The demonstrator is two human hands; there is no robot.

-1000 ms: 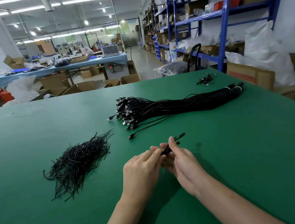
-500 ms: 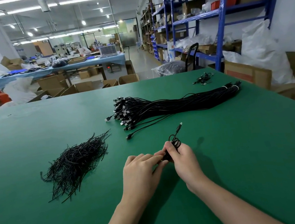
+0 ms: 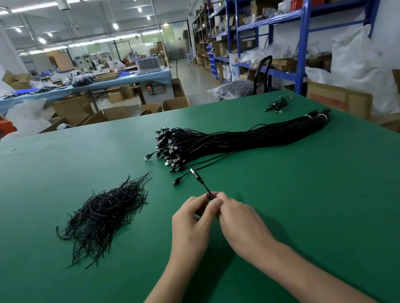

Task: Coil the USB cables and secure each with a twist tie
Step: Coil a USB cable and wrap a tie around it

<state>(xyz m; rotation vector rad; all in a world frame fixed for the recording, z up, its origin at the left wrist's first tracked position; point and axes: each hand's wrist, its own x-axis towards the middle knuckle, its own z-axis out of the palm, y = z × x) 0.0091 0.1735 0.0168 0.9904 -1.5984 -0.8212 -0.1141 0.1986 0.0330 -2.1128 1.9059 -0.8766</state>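
Observation:
My left hand and my right hand meet over the green table, fingertips pinching a small coiled black USB cable. Most of the coil is hidden between the fingers; one plug end sticks up and away from them. A large bundle of straight black USB cables lies further back, banded at its right end. A loose heap of black twist ties lies to the left of my hands.
A few small coiled cables sit near the table's far right edge. Cardboard boxes and white bags stand past the right edge, with blue shelving behind. Another worktable stands far back.
The cable's free plug end has swung from pointing up-right to pointing up-left. The small loop seen above my fingers is now tucked between them. Both hands stay together.

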